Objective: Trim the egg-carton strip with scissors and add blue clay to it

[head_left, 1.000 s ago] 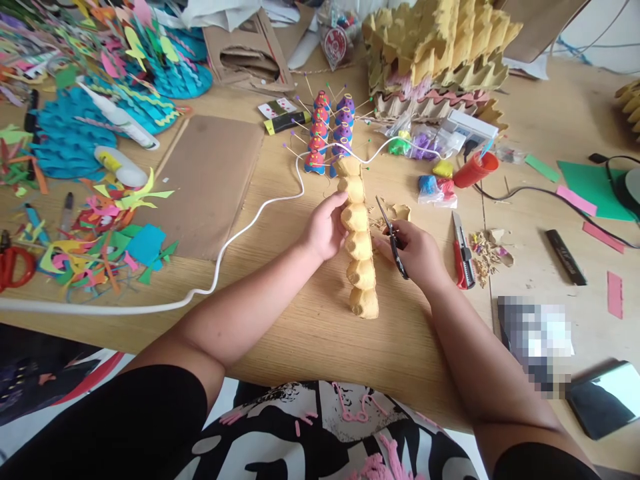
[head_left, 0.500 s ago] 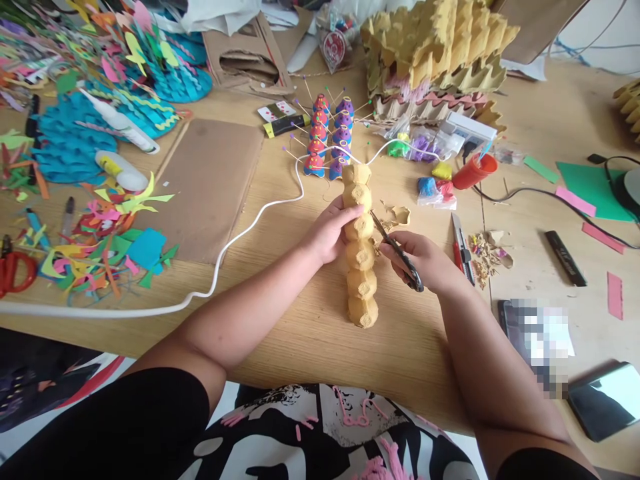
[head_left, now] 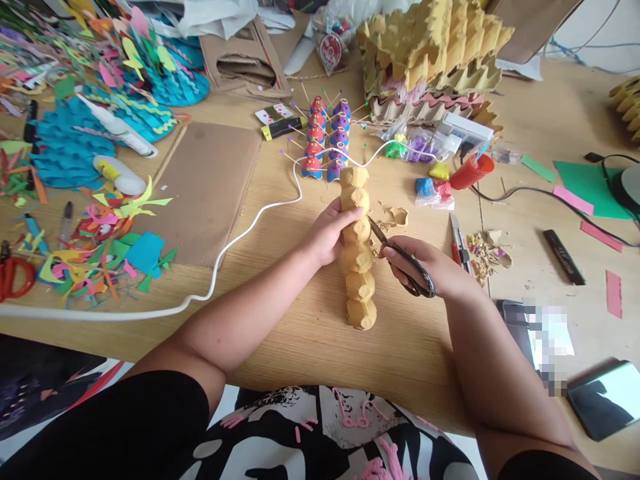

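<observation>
A yellow strip of egg carton cups [head_left: 359,287] stretches away from me over the table, its bumps facing up. My left hand [head_left: 333,232] grips its left side near the upper part, thumb on top. In my right hand [head_left: 417,260] is a pair of black-handled scissors [head_left: 423,275], with the blades against the strip's right edge, close to my left thumb. Whether the blades are parted I cannot tell. Beyond the strip's far end stand two rows of painted carton cups [head_left: 314,143], red and purple, with pins stuck in them.
Carton scraps [head_left: 399,215] lie right of the strip. A box cutter [head_left: 459,243] rests beyond my right hand. A white cable [head_left: 260,212] crosses the table. Stacked egg trays [head_left: 435,47] stand at the back. Paper cuttings [head_left: 107,257] and flat cardboard [head_left: 210,180] are at left.
The scissors and my right hand have shifted slightly right, and the scissors' handles have swung outward. The strip has turned a little in my left hand, which keeps its grip.
</observation>
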A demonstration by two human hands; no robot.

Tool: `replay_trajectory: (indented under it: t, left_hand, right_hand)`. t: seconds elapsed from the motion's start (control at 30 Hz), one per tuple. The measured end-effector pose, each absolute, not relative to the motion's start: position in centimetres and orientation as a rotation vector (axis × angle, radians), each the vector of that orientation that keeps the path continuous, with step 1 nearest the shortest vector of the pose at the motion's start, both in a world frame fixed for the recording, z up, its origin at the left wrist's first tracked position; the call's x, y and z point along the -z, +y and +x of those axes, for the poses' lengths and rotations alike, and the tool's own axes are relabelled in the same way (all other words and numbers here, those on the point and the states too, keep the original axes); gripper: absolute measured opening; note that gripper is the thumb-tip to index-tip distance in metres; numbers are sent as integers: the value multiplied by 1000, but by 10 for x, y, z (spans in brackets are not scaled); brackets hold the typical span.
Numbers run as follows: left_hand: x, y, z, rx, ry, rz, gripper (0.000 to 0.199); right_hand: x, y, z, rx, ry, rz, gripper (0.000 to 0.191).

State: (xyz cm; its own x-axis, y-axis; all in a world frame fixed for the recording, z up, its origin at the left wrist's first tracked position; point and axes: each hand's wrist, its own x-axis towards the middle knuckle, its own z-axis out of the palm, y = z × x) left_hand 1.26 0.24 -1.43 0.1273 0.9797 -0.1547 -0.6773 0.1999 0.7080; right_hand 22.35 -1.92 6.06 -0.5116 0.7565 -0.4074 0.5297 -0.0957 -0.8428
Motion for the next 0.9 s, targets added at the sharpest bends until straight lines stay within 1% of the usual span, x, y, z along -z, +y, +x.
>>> replay_trajectory:
  t: [0.17,0.3,0.43,0.67,0.9]
  left_hand:
    - [14,2,13,-1304,686,544,46]
    - [14,1,14,-1291,697,559,48]
    - [15,1,14,-1279,704,579,51]
    - [15,2,15,-1289,710,548,60]
    - [17,2,16,-1303,733,558,58]
  right_hand:
    - [-64,-21,220,-1620,-2010,-1442,63]
    - [-65,-23,217,-1524,-2055,-1450,63]
    - [-61,-24,218,-1527,-2036,-1469,63]
    - [-51,-21,215,-1436,-2036,-1443,57]
    - [-35,-26,206,-1352,-2006,-1507,51]
